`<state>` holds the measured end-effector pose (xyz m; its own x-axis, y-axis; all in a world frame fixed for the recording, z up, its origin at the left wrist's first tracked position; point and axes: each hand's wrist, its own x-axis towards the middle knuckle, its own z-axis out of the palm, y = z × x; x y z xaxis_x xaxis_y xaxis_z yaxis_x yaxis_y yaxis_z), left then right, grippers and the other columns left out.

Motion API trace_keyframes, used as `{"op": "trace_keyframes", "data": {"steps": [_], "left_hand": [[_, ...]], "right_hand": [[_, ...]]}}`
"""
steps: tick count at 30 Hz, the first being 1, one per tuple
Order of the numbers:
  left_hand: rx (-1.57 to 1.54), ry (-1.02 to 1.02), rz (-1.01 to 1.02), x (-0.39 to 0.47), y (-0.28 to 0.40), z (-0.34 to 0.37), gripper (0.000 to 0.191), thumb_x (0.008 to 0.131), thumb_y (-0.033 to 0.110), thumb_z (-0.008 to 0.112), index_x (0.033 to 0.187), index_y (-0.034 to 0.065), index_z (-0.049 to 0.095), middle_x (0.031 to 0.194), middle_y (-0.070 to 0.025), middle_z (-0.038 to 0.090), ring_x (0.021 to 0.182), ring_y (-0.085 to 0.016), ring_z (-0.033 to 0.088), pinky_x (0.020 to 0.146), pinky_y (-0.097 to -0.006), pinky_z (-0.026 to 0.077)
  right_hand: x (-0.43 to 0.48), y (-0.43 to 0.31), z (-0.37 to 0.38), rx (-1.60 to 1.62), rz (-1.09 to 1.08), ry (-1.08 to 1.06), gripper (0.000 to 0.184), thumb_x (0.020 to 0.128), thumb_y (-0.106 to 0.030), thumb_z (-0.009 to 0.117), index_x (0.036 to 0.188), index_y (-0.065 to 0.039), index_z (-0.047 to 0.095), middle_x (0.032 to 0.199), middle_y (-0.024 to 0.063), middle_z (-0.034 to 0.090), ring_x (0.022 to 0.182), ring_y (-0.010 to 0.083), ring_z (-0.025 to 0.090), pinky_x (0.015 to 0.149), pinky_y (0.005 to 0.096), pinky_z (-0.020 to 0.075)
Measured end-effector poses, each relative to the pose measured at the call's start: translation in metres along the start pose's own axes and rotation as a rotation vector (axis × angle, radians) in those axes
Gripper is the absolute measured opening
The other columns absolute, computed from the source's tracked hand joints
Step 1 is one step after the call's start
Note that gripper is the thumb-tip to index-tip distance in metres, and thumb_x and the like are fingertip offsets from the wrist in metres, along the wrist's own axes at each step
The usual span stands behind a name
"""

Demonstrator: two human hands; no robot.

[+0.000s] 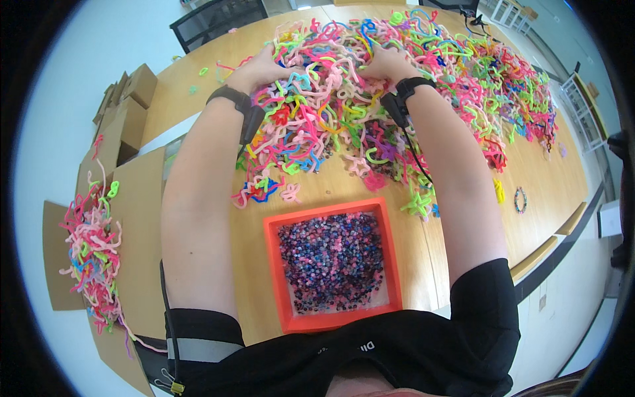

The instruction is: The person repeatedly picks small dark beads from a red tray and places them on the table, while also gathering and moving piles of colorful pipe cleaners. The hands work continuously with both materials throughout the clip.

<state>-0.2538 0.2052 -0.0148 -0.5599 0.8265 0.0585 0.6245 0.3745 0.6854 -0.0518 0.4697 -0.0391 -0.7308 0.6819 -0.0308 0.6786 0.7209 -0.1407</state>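
A wide, tangled heap of bright pipe cleaners (317,114), several bent into stars and loops, covers the far part of the wooden table (253,288). My left hand (263,69) lies at the heap's left side, thumb spread from the fingers. Further right, my right hand (389,63) reaches into the top of the heap. The heap hides the fingertips of both hands, so any grip is unclear. Close to my body sits a square orange-red tray (274,278) with small round pink, blue and dark beads (335,263) in it.
At the left, an open cardboard box (136,238) has more pipe cleaners (96,258) at its side. Other cardboard boxes (134,111) stand behind it. A beaded bracelet (520,200) lies at the right. A black chair (218,22) stands beyond the table. A black cable (416,156) hangs from my right wristband.
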Motion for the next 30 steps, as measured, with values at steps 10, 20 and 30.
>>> {"op": "trace_keyframes", "data": {"steps": [10, 20, 30], "left_hand": [[0.298, 0.280, 0.122, 0.003, 0.053, -0.007, 0.094, 0.068, 0.028, 0.097, 0.149, 0.0062, 0.057, 0.125, -0.0200, 0.075, 0.114, -0.031, 0.074, 0.099, -0.0405, 0.057], [-0.080, 0.296, 0.333, -0.010, 0.146, -0.031, 0.055, 0.076, 0.001, 0.081, 0.129, 0.0003, 0.066, 0.106, -0.0093, 0.077, 0.094, -0.020, 0.073, 0.086, -0.0349, 0.060], [0.003, 0.358, 0.187, 0.003, 0.099, -0.003, 0.059, 0.079, 0.017, 0.087, 0.132, 0.0036, 0.064, 0.110, -0.0152, 0.077, 0.097, -0.024, 0.076, 0.085, -0.0391, 0.060]], "right_hand": [[-0.006, 0.028, -0.047, 0.173, -0.189, 0.358, 0.059, 0.081, -0.047, 0.087, 0.121, -0.004, 0.077, 0.111, 0.0199, 0.080, 0.103, 0.0343, 0.077, 0.092, 0.0455, 0.0596], [-0.049, 0.045, -0.133, 0.488, -0.097, 0.421, 0.053, 0.081, -0.041, 0.084, 0.113, 0.001, 0.078, 0.106, 0.0272, 0.078, 0.099, 0.0406, 0.077, 0.088, 0.0452, 0.0607], [-0.056, 0.064, -0.127, 0.792, -0.221, 0.462, 0.039, 0.087, -0.030, 0.085, 0.108, 0.002, 0.080, 0.089, 0.0175, 0.079, 0.079, 0.0273, 0.075, 0.074, 0.0401, 0.0586]]}}
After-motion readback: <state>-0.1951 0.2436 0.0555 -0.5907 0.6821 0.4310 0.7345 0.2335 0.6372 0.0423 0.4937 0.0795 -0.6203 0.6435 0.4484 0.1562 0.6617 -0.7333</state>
